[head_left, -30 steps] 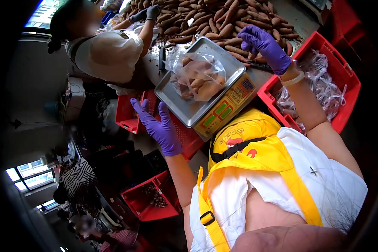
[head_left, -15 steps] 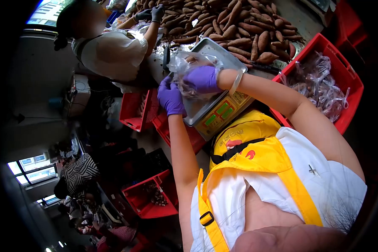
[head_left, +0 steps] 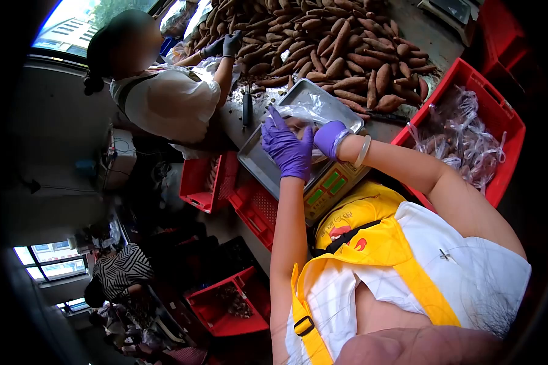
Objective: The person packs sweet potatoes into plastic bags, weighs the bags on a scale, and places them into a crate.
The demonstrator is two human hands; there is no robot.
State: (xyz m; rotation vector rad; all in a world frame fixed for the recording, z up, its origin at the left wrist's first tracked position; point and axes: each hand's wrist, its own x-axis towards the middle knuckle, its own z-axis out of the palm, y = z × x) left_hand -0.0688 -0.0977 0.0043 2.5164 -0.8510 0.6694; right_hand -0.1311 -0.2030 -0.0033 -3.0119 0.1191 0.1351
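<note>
The left hand [head_left: 286,149] lies loosely open against the bag [head_left: 302,113] on the scale [head_left: 329,189], the right hand [head_left: 331,139]'s hold I can't make out; it looks like bag-straightening, calling for gentle, steady fingers.

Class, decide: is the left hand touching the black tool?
Apart. The head view shows a strip of bench between left hand and black tool.

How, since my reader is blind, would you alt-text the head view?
A purple-gloved left hand and right hand handle a clear plastic bag on a digital scale, beside heaped sweet potatoes and a red crate of plastic bags.
</note>
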